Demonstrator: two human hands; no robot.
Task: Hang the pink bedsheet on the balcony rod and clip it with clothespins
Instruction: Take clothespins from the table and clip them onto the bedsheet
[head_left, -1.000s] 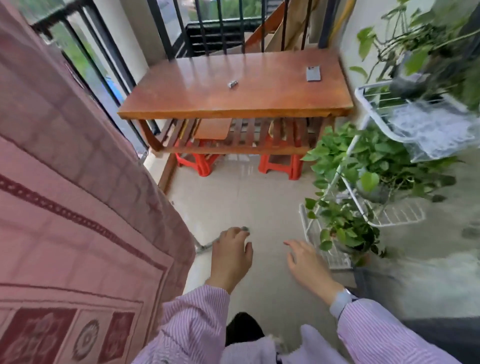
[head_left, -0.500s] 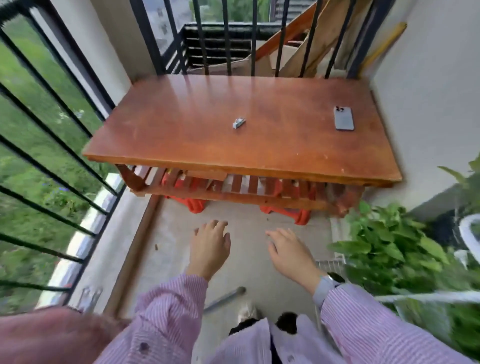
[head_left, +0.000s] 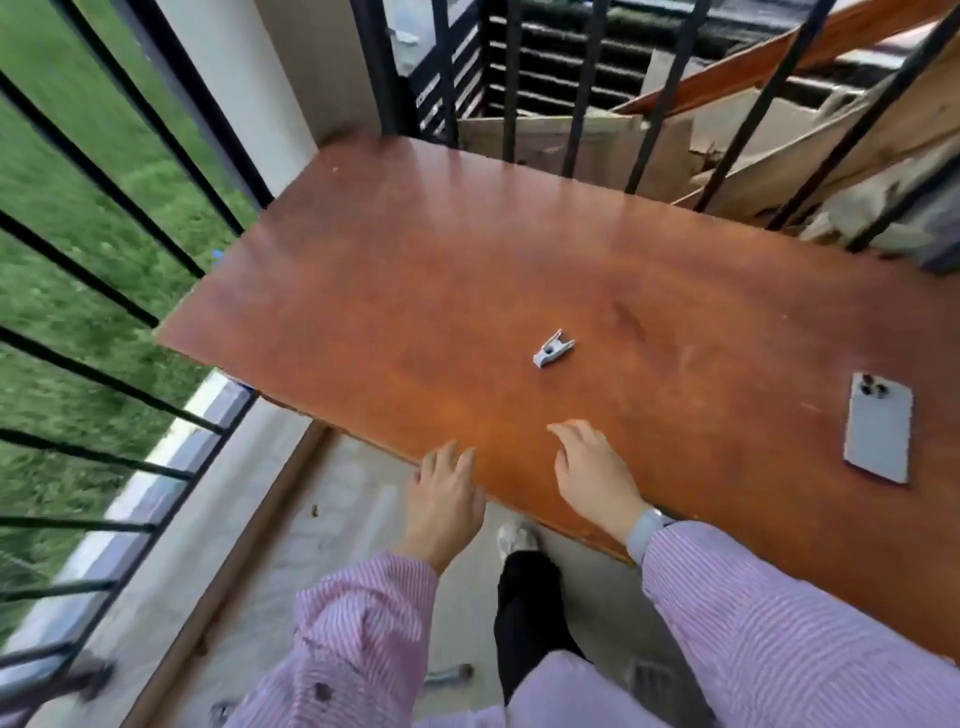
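Now your hands have moved from over the floor to the near edge of the tabletop (head_left: 415, 291): left hand (head_left: 447, 493) and right hand (head_left: 595, 475) both loose, holding nothing. One gray clothespin (head_left: 554, 349) lies just ahead; the pink bedsheet has left view.

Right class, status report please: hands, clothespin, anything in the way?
Left hand and right hand open, empty. Clothespin on table, untouched. Path clear; phone off to right.

No readable text, label, brand or number is showing anywhere; the phone's (head_left: 879, 429) back is showing blank.
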